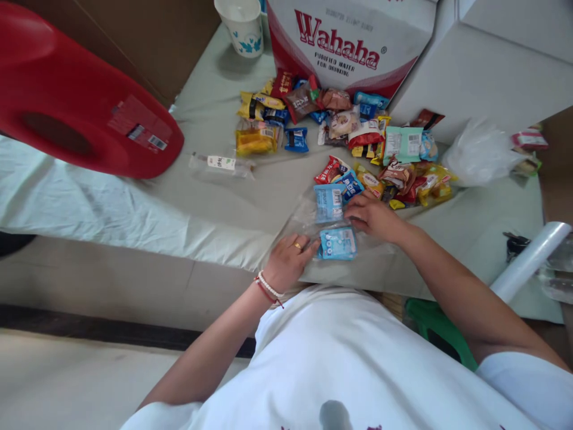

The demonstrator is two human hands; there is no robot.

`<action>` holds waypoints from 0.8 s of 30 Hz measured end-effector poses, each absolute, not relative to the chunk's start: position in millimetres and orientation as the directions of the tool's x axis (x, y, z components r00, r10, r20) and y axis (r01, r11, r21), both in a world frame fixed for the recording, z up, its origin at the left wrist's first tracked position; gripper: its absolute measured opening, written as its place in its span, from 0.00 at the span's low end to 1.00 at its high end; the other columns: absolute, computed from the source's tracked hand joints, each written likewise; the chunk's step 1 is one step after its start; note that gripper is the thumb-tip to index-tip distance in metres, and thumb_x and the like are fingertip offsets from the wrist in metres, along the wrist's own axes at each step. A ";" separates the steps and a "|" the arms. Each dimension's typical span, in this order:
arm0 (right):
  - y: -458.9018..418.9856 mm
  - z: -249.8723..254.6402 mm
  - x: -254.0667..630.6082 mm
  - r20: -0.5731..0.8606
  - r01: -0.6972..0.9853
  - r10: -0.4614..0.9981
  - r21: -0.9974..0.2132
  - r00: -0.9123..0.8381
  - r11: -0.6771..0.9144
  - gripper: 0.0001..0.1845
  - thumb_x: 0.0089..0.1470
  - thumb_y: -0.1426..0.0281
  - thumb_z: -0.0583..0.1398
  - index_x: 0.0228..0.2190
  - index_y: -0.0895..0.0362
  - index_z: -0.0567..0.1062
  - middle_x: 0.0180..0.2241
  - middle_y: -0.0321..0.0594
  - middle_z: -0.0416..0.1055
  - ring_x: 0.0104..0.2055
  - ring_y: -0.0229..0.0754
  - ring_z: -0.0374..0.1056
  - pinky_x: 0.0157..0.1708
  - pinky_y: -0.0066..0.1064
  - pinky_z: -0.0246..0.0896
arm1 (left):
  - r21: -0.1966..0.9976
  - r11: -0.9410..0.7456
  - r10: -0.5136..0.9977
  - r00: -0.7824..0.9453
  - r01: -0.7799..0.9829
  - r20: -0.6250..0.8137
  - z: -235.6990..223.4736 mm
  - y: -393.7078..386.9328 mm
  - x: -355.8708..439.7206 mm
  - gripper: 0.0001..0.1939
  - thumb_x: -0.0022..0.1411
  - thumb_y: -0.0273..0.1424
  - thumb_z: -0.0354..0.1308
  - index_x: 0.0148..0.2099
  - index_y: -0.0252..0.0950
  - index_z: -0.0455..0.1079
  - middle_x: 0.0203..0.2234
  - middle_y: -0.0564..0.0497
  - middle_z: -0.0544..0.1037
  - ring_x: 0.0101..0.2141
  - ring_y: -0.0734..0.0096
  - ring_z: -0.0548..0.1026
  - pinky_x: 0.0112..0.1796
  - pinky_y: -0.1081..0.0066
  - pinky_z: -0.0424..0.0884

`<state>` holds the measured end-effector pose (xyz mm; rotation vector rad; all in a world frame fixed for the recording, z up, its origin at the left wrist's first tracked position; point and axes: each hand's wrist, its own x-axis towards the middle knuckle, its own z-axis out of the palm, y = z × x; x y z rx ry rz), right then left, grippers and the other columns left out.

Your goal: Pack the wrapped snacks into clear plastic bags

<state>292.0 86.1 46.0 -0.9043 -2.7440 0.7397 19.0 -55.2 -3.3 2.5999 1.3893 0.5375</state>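
Two light blue snack packets, an upper one (329, 203) and a lower one (338, 243), lie on or inside a clear plastic bag (304, 212) near the table's front edge. My left hand (289, 260) rests over the bag's left side, fingers loosely spread, its thumb against the lower packet's left edge. Bent around the bag beside the upper packet are the fingers of my right hand (371, 216); its fingertips are partly hidden. Just beyond lie a darker blue packet (351, 186), a red packet (331, 170) and several other wrapped snacks (416, 179).
Behind is a snack pile (308, 107) against a Wahaha carton (349, 42). A paper cup (244, 30), red jug (89, 101) and clear wrapper (221, 164) are to the left. At right are a white plastic bag (478, 152), a film roll (532, 260) and a green stool (439, 328).
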 end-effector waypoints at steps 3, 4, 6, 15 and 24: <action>96.8 42.9 298.4 -0.063 0.519 0.640 -0.649 -0.766 0.557 0.10 0.62 0.67 0.59 0.36 0.57 0.79 0.34 0.43 0.76 0.37 0.44 0.68 0.41 0.36 0.62 | 0.293 -0.548 0.835 0.489 0.784 0.252 -4.9 -55.2 20.2 0.23 0.67 0.21 0.49 0.60 0.40 0.71 0.50 0.43 0.79 0.43 0.59 0.75 0.41 0.61 0.70; 99.3 43.2 302.1 -0.104 0.534 0.663 -0.690 -0.742 0.489 0.11 0.62 0.65 0.59 0.37 0.58 0.78 0.33 0.41 0.75 0.34 0.42 0.68 0.37 0.34 0.62 | 0.299 -0.532 0.845 0.474 0.792 0.247 -5.9 -55.5 20.6 0.24 0.67 0.20 0.49 0.61 0.40 0.70 0.52 0.43 0.78 0.44 0.59 0.75 0.43 0.60 0.70; 101.4 46.4 308.6 -0.179 0.593 0.723 -0.715 -0.667 0.370 0.14 0.62 0.61 0.59 0.37 0.58 0.78 0.29 0.38 0.74 0.29 0.39 0.66 0.31 0.30 0.59 | 0.330 -0.483 0.875 0.426 0.811 0.231 -8.0 -55.9 21.3 0.25 0.66 0.20 0.49 0.62 0.39 0.69 0.56 0.41 0.76 0.47 0.57 0.75 0.45 0.58 0.72; 83.7 61.0 266.4 -0.101 0.693 0.764 -0.509 -0.638 0.511 0.28 0.54 0.60 0.68 0.53 0.59 0.75 0.37 0.44 0.78 0.46 0.52 0.69 0.45 0.38 0.62 | 0.565 -0.226 0.963 0.096 0.793 0.251 0.8 -47.1 33.4 0.14 0.67 0.27 0.51 0.51 0.39 0.74 0.51 0.45 0.79 0.49 0.61 0.77 0.51 0.62 0.73; 51.1 68.0 261.5 0.092 0.450 0.517 -0.380 -0.851 0.808 0.13 0.66 0.72 0.55 0.41 0.57 0.80 0.34 0.44 0.70 0.36 0.43 0.63 0.35 0.32 0.55 | 0.476 0.165 0.986 -0.161 0.864 -0.050 21.6 -21.6 44.4 0.26 0.58 0.38 0.65 0.57 0.35 0.69 0.50 0.39 0.70 0.49 0.50 0.73 0.47 0.56 0.74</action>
